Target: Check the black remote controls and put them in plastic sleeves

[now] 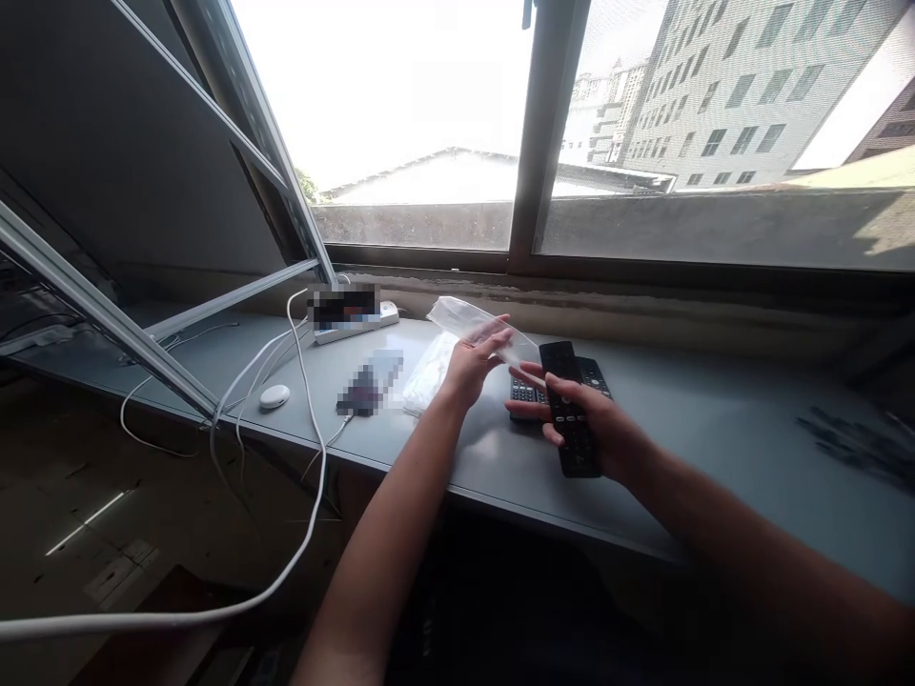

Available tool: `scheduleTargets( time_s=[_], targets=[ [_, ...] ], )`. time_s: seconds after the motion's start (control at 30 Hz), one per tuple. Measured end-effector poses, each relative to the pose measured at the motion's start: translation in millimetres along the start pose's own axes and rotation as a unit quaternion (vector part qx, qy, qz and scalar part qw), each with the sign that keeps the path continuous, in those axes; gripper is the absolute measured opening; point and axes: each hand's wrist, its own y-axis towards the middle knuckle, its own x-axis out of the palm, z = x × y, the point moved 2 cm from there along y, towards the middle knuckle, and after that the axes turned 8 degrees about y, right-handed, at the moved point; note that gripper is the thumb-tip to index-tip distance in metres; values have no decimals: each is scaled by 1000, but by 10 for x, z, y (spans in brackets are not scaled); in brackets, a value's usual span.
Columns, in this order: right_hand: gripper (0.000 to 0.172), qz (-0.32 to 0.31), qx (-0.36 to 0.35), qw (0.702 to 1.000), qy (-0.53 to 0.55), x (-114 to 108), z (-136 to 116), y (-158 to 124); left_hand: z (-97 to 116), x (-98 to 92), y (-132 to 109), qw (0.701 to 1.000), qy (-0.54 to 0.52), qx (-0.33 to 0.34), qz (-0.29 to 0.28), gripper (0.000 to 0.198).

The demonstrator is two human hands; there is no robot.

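Observation:
My left hand (pixel 477 360) is closed on a clear plastic bag (pixel 457 314), which stretches out flat toward my right hand. In my right hand (pixel 593 410) is a black remote control (pixel 568 410), tilted upright with its buttons facing me and my thumb across it. Behind it on the table lie more black remotes (pixel 527 389), partly hidden by the hand and the held remote. A stack of clear plastic bags (pixel 429 376) rests on the table just left of my left hand.
A white power strip (pixel 357 326) stands near the window, with white cables (pixel 315 476) hanging over the table's front edge. A round white object (pixel 274 397) and a blurred-out item (pixel 368 383) lie at left. Metal framing (pixel 264 162) slants over the left side. Dark objects (pixel 858 443) sit far right.

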Motion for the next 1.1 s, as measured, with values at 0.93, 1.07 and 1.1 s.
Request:
scheduleTargets(
  time_s=[0.93, 1.07, 1.1],
  targets=[
    [22, 26, -60, 995, -73, 39, 3, -30, 120, -374, 153, 966, -129, 31, 223, 28],
    [20, 23, -59, 994, -84, 75, -7, -47, 142, -417, 140, 964, -123, 41, 233, 32],
    [20, 22, -59, 995, -83, 76, -8, -46, 142, -407, 135, 966, -117, 42, 227, 34]
  ],
)
